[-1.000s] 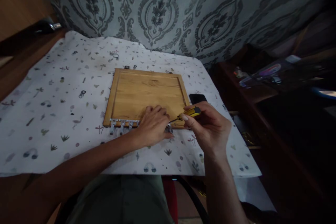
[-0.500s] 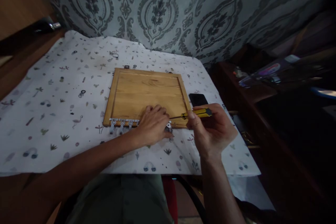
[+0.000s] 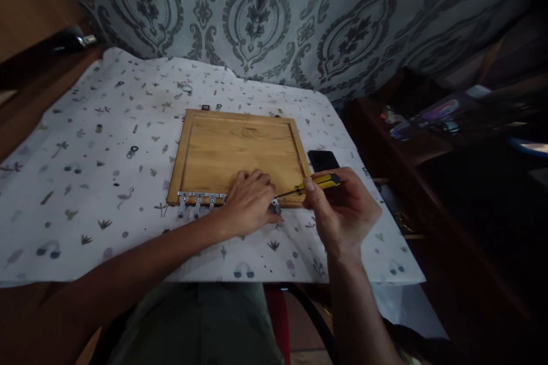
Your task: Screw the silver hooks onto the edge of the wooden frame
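Note:
A framed wooden board (image 3: 240, 151) lies flat on the table, with a metal hook rail (image 3: 199, 198) along its near edge. My left hand (image 3: 252, 199) is over the rail's right part, fingers curled on the board and thumb at the near side, so it hides several hooks. In my right hand (image 3: 349, 208) is a yellow and black screwdriver (image 3: 323, 182), held by its handle. Its shaft slants down to the left, and the tip comes close to the rail beside my left fingers; whether it touches a screw I cannot tell.
A black phone (image 3: 323, 160) lies right of the board on the patterned white tablecloth (image 3: 107, 182). Small dark fittings (image 3: 206, 107) show at the board's far edge. A plastic bottle (image 3: 440, 111) rests on dark furniture at the right. A patterned curtain (image 3: 257, 17) hangs behind.
The screwdriver handle has shifted slightly left and up with my right hand, and its shaft slopes more. My left hand stays in place on the rail.

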{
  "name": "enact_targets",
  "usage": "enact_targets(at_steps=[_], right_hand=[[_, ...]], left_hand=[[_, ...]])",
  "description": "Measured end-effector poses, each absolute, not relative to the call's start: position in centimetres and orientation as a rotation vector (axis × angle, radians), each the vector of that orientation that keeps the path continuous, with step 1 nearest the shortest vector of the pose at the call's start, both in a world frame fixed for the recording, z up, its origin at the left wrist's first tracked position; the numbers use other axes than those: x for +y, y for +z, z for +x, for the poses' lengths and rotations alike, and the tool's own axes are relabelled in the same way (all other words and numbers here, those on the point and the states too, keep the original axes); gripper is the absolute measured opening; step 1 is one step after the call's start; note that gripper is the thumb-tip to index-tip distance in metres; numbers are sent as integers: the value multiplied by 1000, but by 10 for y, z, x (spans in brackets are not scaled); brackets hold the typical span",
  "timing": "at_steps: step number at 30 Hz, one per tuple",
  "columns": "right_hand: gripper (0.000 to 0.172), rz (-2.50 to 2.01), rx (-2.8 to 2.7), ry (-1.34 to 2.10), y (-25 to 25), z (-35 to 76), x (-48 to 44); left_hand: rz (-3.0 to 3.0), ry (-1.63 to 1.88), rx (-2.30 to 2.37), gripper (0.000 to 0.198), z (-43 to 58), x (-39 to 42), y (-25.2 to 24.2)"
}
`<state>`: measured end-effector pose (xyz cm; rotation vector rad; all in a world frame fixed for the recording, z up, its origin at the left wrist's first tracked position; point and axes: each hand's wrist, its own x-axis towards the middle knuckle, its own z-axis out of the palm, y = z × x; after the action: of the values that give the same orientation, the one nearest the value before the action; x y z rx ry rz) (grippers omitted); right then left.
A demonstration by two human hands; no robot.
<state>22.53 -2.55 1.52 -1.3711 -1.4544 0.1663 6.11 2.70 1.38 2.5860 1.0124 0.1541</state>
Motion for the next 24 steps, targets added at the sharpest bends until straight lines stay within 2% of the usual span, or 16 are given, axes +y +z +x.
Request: enact_targets(at_steps=[9,14,20,24], right_hand=[[26,-1341,-1317,355,26,220,-20],[38,-1261,-1232,556,31,219,-15],[36,-1227,-1339,718,42,227,-18],[27,-1224,-1352,741,39,228,-20]], left_hand=[[2609,183,1032,50,62,28,9],[2623,205,1032,51,63,28,5],[2595,175,1053,49,63,28,11],[2571,149,1054,46,64,28,15]])
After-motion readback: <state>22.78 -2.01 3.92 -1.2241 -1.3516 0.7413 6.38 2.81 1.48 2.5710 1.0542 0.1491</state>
